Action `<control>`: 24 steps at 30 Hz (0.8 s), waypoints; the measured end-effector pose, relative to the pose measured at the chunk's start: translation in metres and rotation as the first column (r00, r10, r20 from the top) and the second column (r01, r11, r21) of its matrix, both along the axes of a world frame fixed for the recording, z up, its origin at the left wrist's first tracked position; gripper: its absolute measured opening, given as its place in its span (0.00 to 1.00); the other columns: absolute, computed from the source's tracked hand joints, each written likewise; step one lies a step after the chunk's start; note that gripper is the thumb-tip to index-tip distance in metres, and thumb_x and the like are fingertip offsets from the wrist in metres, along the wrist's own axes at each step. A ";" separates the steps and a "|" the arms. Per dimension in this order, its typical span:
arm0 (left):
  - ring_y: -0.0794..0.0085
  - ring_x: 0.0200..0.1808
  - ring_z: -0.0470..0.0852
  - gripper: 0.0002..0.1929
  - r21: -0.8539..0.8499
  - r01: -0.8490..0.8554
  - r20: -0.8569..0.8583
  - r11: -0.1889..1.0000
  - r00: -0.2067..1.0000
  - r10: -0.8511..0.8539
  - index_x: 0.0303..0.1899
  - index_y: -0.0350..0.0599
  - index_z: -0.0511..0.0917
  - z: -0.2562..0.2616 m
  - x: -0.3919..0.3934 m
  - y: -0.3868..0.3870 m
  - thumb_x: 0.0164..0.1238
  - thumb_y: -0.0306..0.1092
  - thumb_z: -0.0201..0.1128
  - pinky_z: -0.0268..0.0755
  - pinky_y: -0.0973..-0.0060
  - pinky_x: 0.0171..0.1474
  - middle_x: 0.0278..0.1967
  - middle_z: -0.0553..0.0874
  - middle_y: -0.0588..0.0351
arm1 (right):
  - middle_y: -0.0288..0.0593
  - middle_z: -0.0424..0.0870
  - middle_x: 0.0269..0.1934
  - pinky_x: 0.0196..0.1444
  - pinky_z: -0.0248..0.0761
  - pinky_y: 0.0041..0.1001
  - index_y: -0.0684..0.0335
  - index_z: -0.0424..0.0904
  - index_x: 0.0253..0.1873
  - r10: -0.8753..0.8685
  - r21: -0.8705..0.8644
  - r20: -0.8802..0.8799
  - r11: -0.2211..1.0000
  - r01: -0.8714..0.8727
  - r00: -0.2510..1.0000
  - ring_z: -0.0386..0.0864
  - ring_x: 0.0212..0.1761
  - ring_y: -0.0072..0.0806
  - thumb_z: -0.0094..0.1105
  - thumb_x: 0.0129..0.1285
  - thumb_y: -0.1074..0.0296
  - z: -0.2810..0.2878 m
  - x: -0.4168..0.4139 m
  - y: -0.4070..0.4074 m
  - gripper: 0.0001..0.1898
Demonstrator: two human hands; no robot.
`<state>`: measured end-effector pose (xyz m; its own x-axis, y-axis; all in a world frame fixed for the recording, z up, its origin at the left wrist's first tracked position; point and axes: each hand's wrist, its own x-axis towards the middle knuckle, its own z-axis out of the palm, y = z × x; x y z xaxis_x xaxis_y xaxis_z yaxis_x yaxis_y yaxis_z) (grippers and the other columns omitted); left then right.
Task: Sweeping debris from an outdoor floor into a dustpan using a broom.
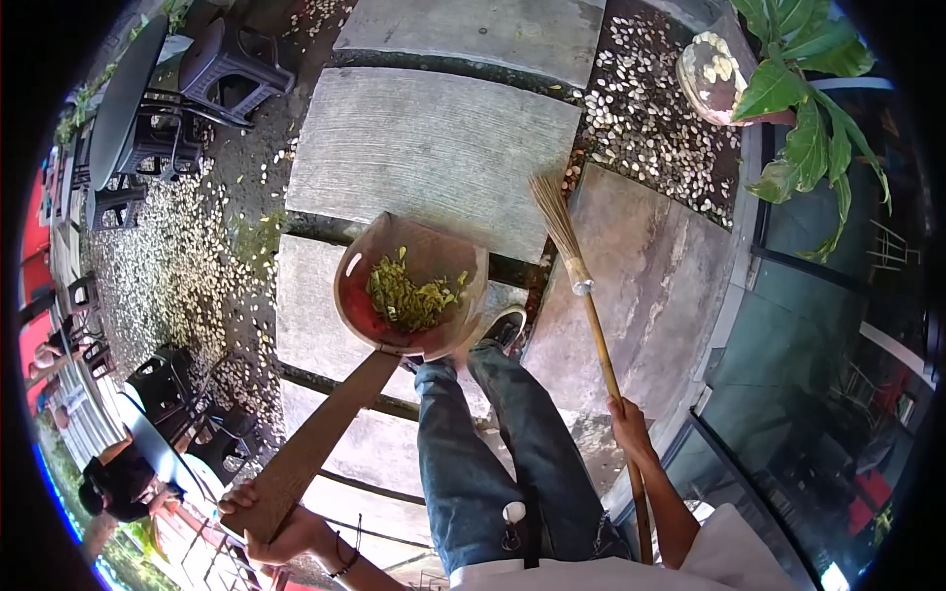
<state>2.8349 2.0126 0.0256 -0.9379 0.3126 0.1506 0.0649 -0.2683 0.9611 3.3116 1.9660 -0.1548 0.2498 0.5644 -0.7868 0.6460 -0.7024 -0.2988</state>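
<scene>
My left hand [284, 528] grips the end of a flat wooden handle [318, 447] at the lower left. At its far end is a reddish scoop-shaped dustpan [462, 258], held out in front of my legs. Green and yellowish leaf litter [410, 295] lies heaped inside the pan. On the other side, my right hand [632, 428] is closed around the bamboo stick of a stiff-bristled broom [602, 340]. The broom's bristles [553, 203] point away from me, over the gap between the paving slabs; whether they touch the ground I cannot tell.
Concrete slabs [436, 140] form a path with dark gaps between them. White pebbles [643, 96] border it on both sides. A potted plant [713, 77] and a glass front [783, 332] stand at right. Plastic chairs [236, 70], tables and a seated person [118, 484] are at left.
</scene>
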 end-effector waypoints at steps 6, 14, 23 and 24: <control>0.70 0.33 0.68 0.15 0.142 0.044 -0.016 0.989 0.999 -0.042 0.40 0.40 0.69 -0.021 0.027 0.093 0.56 0.39 0.43 0.64 0.73 0.42 0.31 0.69 0.56 | 0.47 0.74 0.20 0.30 0.66 0.35 0.68 0.75 0.36 -0.161 -0.114 -0.087 0.982 0.151 0.983 0.75 0.24 0.35 0.47 0.69 0.47 0.001 -0.007 0.010 0.24; 0.70 0.36 0.68 0.14 -0.039 0.071 -0.090 0.997 0.993 -0.074 0.38 0.41 0.69 -0.049 0.105 0.250 0.57 0.41 0.51 0.64 0.72 0.47 0.33 0.71 0.55 | 0.30 0.62 0.13 0.12 0.55 0.24 0.59 0.67 0.34 -0.220 -0.001 -0.176 0.975 0.223 0.959 0.61 0.09 0.18 0.48 0.71 0.52 0.003 0.003 0.046 0.16; 0.72 0.42 0.64 0.19 -0.152 0.134 -0.068 0.979 0.987 -0.146 0.43 0.41 0.63 -0.067 0.166 0.414 0.62 0.42 0.61 0.60 0.72 0.50 0.38 0.65 0.56 | 0.29 0.61 0.12 0.12 0.56 0.25 0.59 0.67 0.32 -0.537 -0.172 -0.101 0.839 0.517 0.838 0.63 0.09 0.19 0.49 0.71 0.52 0.057 -0.024 0.126 0.18; 0.73 0.42 0.64 0.19 -0.153 0.143 -0.085 0.978 0.984 -0.157 0.44 0.41 0.63 -0.061 0.164 0.429 0.63 0.41 0.62 0.59 0.72 0.50 0.38 0.65 0.56 | 0.28 0.60 0.12 0.10 0.55 0.24 0.56 0.65 0.33 -0.541 -0.164 -0.123 0.838 0.520 0.832 0.61 0.08 0.18 0.49 0.70 0.51 0.060 -0.033 0.139 0.17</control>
<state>2.9990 2.4420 -0.0359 -0.8622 0.4735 0.1800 0.1284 -0.1394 0.9819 3.2788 2.1045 -0.0951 0.3509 0.2812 -0.8932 0.1151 -0.9596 -0.2569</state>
